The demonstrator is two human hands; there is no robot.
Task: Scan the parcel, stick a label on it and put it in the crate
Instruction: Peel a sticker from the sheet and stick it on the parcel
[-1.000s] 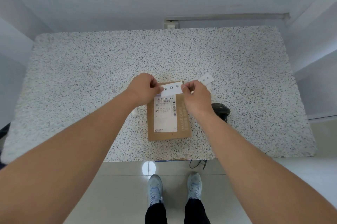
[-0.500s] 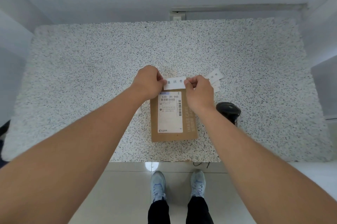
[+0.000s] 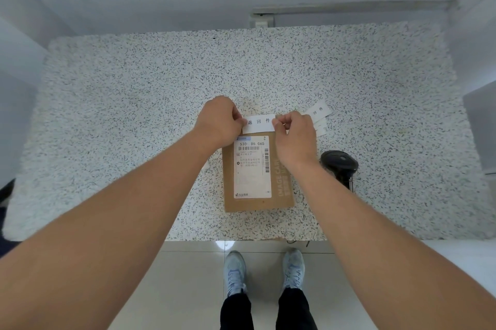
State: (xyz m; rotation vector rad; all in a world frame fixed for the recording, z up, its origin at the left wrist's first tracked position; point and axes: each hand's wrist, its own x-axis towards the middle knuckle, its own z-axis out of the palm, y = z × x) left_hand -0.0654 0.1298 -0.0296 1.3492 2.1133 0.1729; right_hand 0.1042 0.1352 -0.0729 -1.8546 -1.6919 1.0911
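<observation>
A flat brown cardboard parcel (image 3: 279,195) lies on the speckled table (image 3: 134,115) near its front edge, a white shipping sheet with barcodes on its top face. Over the parcel's far edge both hands hold a small white label (image 3: 259,123) with black characters. My left hand (image 3: 220,120) pinches the label's left end. My right hand (image 3: 294,133) pinches its right end and covers the parcel's upper right corner. No crate is in view.
A black handheld scanner (image 3: 339,164) rests on the table just right of the parcel, its cable hanging over the front edge. A few more white labels (image 3: 318,112) lie beyond my right hand. My feet stand on a tiled floor below.
The label, held at both ends, has shifted from over the shipping sheet's top toward the parcel's far edge. The camera view has drifted slightly.
</observation>
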